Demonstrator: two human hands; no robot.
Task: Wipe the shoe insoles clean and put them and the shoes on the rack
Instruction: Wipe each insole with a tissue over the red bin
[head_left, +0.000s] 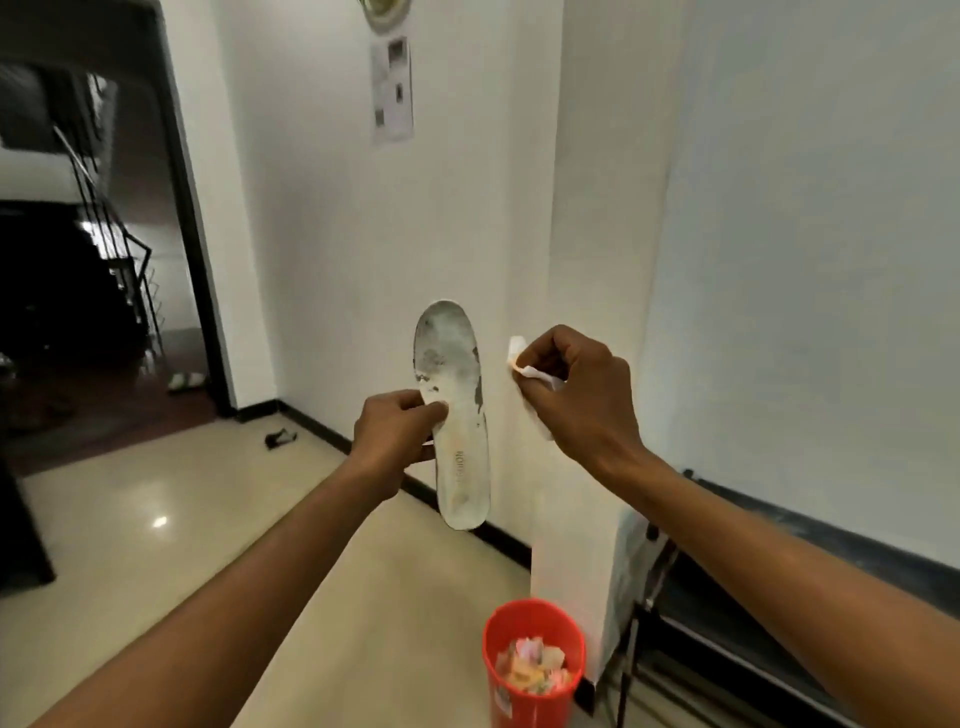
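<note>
From the head camera, the left hand (397, 428) pinches a long white foam insole (457, 415), smudged grey, thumb pressed on its face near the middle, holding it upright in the air in front of the white wall (322, 234). Just beside it, apart, the right hand (576, 395) is closed on a crumpled white tissue (524, 376). Below stands a red plastic bin (532, 665) with paper scraps, on the cream tiled floor (182, 519), near a dark metal rack (675, 597).

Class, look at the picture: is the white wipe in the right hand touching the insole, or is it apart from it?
Apart. The head view shows bare wall between the wipe in the right hand and the insole.
</note>
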